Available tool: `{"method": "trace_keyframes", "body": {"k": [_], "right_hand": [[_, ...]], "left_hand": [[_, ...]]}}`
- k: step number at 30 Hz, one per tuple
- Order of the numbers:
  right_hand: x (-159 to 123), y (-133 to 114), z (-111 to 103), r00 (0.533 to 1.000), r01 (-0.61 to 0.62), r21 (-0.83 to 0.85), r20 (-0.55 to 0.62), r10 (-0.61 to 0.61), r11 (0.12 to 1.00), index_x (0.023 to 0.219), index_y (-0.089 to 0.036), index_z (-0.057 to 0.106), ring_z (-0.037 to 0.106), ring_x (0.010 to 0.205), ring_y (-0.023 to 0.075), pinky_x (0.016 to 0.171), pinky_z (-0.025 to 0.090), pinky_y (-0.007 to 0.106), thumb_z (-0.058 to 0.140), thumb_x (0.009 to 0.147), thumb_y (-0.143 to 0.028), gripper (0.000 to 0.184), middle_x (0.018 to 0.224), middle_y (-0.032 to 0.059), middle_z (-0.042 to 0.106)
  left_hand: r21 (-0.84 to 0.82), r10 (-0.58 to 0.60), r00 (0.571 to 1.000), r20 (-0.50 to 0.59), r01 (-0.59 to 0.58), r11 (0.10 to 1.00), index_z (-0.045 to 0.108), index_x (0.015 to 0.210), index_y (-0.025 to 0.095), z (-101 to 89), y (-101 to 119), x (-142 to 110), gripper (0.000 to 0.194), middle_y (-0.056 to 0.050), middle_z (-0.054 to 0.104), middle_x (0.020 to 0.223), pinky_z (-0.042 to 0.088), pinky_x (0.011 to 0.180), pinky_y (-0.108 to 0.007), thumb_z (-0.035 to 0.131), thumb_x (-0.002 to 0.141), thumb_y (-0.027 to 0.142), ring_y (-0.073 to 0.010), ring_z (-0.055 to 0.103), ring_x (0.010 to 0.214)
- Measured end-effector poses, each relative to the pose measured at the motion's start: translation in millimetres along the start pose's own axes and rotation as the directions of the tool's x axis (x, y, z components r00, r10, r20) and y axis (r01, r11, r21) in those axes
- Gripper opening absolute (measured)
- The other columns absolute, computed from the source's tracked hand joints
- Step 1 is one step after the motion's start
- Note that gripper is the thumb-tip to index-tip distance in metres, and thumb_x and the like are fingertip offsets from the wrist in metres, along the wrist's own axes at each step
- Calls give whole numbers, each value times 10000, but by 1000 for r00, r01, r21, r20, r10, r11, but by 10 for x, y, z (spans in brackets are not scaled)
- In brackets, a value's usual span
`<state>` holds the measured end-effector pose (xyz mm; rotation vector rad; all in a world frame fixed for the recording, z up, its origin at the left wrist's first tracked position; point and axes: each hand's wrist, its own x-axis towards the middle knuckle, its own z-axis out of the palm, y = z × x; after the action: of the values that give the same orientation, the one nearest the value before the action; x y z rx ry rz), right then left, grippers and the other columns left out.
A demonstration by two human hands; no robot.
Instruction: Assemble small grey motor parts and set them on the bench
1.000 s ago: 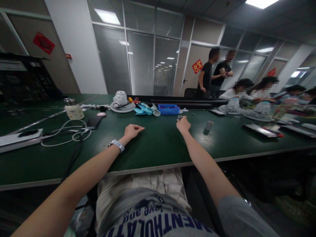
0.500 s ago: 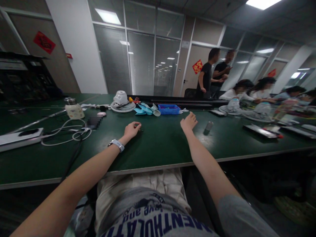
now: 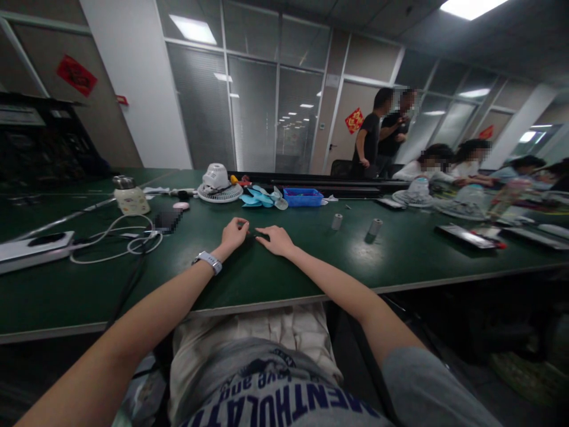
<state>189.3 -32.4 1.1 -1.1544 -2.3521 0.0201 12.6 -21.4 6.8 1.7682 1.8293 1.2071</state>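
My left hand [image 3: 235,233], with a pale watch on its wrist, is closed over the green table, its thumb and forefinger pinched together. A small dark thing at its fingertips is too small to name. Just to its right, my right hand [image 3: 278,241] points its fingers at the left one, thumb and forefinger slightly apart, and I see nothing held in it. Farther right stand two small grey metal-looking cylinders, one nearer cylinder [image 3: 374,227] and one cylinder [image 3: 336,222] closer to my right hand.
Along the back are a white fan body [image 3: 217,182], pale blue fan blades [image 3: 258,197] and a blue bin [image 3: 303,197]. At the left lie a bottle [image 3: 132,200], a white cable [image 3: 106,236] and a power strip [image 3: 35,249]. Other people sit and stand at the right.
My right hand has come left and toward me, close to my left hand. A second cylinder now shows near where it was. The left hand has barely moved.
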Motion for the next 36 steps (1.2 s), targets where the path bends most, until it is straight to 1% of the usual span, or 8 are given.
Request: {"method": "trace_keyframes", "body": {"k": [7,13,17,19,22,27,30,36], "right_hand": [[57,38,-8,1000,-12,8,3,12,1000,1026,-301,749,616,1066,228,933,471,375,601,904,-426,229,1128,12,709],[54,-20,-69,1000,-23,-42,1,23,999,995,-267,748,604,1021,237,902,457,383,600,899,-369,203,1088,43,708],[28,171,-351,978,-162,-125,-152,142,979,1006,-211,731,581,1022,264,919,415,418,532,930,-339,248,1080,100,698],[-45,403,-564,908,-344,-135,-299,292,929,1059,-189,712,559,1050,267,949,380,422,478,951,-334,295,1101,122,682],[-239,825,-872,722,-625,-127,-469,508,771,1095,-180,698,511,1111,285,971,337,437,452,953,-322,317,1133,139,657],[-534,1295,-1137,449,-859,-60,-565,692,508,1071,-194,714,489,1131,308,940,328,454,484,935,-301,288,1120,152,650],[-577,1373,-1156,391,-891,-24,-545,742,453,1046,-208,729,498,1118,301,924,332,437,515,922,-310,268,1105,146,661],[-557,1419,-1127,372,-901,-21,-550,747,434,1041,-214,737,514,1116,293,920,335,423,540,911,-312,255,1119,139,673]], "left_hand": [[-15,16,1000,-2,-16,1000,616,1010,212,19,-44,25,205,-41,738,793,475,732,-294,546,864,338,-209,688,769],[-17,4,1000,15,-4,1000,605,1032,208,10,-37,13,224,-48,740,818,471,713,-292,545,866,345,-205,687,767],[-23,10,1000,26,-10,1000,601,1043,208,11,-46,21,233,-48,740,822,467,698,-288,534,877,358,-204,686,777],[-30,11,999,40,-10,1000,599,1056,209,15,-54,28,242,-48,740,830,466,682,-283,535,879,361,-201,685,768],[-28,9,999,54,-7,1000,601,1070,209,17,-51,27,248,-49,740,845,462,673,-280,535,882,357,-199,680,768],[-14,-1,999,43,1,1000,609,1062,201,12,-17,1,240,-40,740,835,468,707,-275,540,880,342,-189,677,778],[-14,-3,999,45,4,1000,611,1058,199,15,-11,-1,234,-32,740,828,473,716,-269,542,879,333,-177,675,758],[-25,2,998,58,0,1000,611,1060,202,27,-38,18,238,-34,739,836,473,701,-269,546,877,339,-174,674,733]]}}
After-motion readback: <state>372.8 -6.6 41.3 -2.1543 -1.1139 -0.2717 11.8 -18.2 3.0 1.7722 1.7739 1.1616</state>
